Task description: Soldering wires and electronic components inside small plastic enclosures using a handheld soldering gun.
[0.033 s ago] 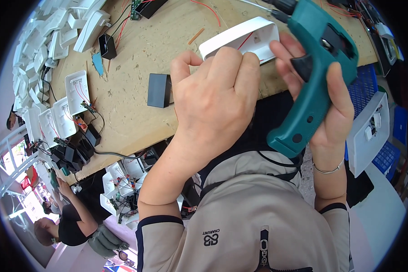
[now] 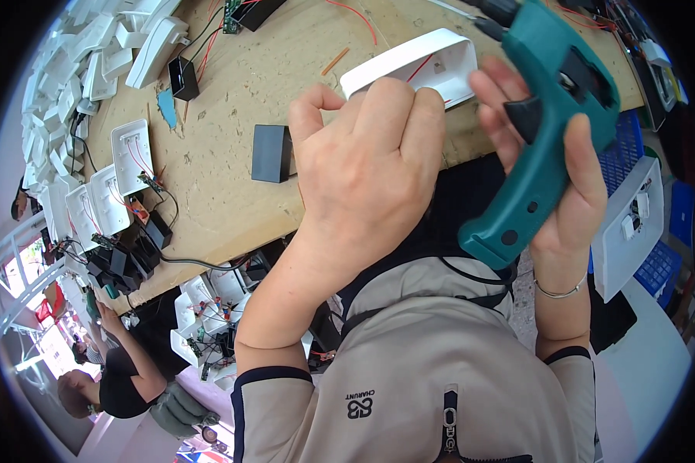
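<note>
Two hands work at the near edge of a raw wooden bench point(image 2: 232, 162): left hand point(image 2: 367, 166) curled shut, pinning a white moulded-plastic housing point(image 2: 432, 62) at 12 o'clock, and right hand point(image 2: 564, 174) wrapped round the grip of a teal plastic pistol-shaped power tool point(image 2: 552, 116) at 2 o'clock. Step looks like fastening or gluing inside the housing; tip is out of frame. Black rectangular block point(image 2: 272, 153) lies at 9 o'clock of the left hand, untouched.

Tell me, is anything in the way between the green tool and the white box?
Nothing visible is. The green tool, gripped in the right hand, has its tip right beside the white box that the left hand steadies on the wooden table.
</note>
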Available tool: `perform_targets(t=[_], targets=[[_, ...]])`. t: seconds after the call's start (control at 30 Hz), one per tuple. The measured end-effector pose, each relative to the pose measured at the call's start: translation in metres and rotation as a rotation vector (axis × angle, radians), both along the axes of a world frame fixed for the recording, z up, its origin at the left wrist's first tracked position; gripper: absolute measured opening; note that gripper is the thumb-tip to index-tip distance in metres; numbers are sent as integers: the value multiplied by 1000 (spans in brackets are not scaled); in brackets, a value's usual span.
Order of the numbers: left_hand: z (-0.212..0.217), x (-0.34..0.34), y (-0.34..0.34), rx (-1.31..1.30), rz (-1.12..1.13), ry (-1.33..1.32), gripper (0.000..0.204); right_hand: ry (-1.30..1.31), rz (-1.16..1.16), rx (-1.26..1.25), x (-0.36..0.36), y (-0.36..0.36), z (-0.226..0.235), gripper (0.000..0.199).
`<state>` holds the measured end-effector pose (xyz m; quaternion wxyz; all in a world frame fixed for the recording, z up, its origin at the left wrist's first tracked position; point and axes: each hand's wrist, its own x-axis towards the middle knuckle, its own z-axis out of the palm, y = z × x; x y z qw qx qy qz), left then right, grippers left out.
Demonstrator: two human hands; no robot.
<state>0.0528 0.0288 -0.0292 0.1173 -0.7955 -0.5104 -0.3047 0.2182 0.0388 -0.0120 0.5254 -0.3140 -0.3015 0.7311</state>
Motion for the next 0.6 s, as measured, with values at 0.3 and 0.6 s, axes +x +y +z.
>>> perform_targets(t=[0.3, 0.6], targets=[[-6, 2, 4, 156, 150, -90, 14, -261, -68, 71, 58, -52, 3, 77], [-10, 8, 11, 62, 147, -227, 8, -772, -131, 134, 76, -96, 20, 72]])
